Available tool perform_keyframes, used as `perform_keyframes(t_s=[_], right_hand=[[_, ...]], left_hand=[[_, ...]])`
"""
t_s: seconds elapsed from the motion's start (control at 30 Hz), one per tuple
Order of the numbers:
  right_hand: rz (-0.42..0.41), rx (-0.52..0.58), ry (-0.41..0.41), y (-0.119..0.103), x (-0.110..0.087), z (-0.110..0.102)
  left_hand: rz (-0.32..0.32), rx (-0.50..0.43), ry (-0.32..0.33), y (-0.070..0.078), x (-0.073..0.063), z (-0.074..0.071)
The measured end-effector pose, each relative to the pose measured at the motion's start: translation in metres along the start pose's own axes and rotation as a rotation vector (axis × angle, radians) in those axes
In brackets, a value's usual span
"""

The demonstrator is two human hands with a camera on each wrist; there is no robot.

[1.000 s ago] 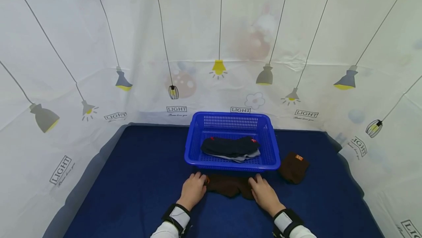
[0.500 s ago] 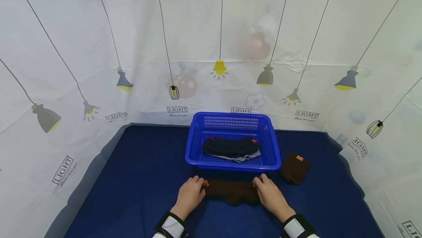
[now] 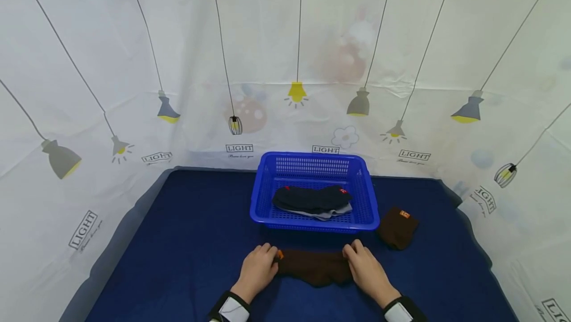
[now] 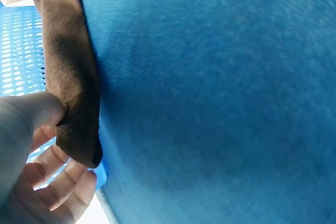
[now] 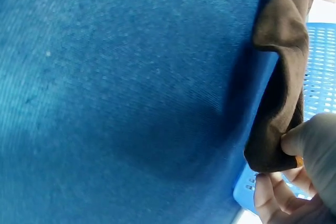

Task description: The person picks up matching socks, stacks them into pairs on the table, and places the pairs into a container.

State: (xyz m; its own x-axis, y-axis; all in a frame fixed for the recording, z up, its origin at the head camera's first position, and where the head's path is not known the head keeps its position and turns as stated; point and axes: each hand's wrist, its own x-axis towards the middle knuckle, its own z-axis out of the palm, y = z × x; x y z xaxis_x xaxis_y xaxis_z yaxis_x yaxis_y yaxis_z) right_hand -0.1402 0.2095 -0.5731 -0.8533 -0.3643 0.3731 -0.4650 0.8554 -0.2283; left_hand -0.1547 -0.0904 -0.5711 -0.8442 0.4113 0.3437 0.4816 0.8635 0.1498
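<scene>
A brown sock (image 3: 314,266) is stretched sideways between both hands, just in front of the blue basket. At its left end, by an orange tag, the left hand (image 3: 256,270) pinches it. The right hand (image 3: 368,270) grips the other end between thumb and fingers. In the left wrist view the thumb presses on the brown fabric (image 4: 68,61) with fingers behind it. The right wrist view has the fabric (image 5: 283,82) creased, with a bit of orange beside the thumb.
The blue plastic basket (image 3: 312,226) holds dark socks (image 3: 312,199) with red marks, lying over a grey sock (image 3: 327,213). To its right, another brown sock (image 3: 398,229) with an orange tag lies on the dark blue cloth (image 3: 200,242). A printed white curtain (image 3: 276,29) surrounds the back and sides.
Both hands have drawn back toward the body with the brown sock, away from the basket. They are slightly farther apart, and the sock looks straighter. The basket and the other brown sock stay put.
</scene>
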Motion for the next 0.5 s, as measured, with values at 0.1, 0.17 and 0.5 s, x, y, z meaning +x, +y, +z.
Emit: perform_keyframes(t_s=[0.1, 0.17, 0.5], right_hand=[[0.006, 0.002, -0.002, 0.002, 0.001, 0.006], [0.01, 0.0, 0.007, 0.004, 0.001, 0.009], [-0.052, -0.071, 0.119, 0.008, 0.003, 0.017]], left_hand=[[0.013, 0.022, 0.023, -0.001, 0.001, 0.006], [0.018, 0.041, 0.041, -0.002, 0.002, 0.01], [0.05, 0.115, 0.112, -0.004, 0.002, 0.018]])
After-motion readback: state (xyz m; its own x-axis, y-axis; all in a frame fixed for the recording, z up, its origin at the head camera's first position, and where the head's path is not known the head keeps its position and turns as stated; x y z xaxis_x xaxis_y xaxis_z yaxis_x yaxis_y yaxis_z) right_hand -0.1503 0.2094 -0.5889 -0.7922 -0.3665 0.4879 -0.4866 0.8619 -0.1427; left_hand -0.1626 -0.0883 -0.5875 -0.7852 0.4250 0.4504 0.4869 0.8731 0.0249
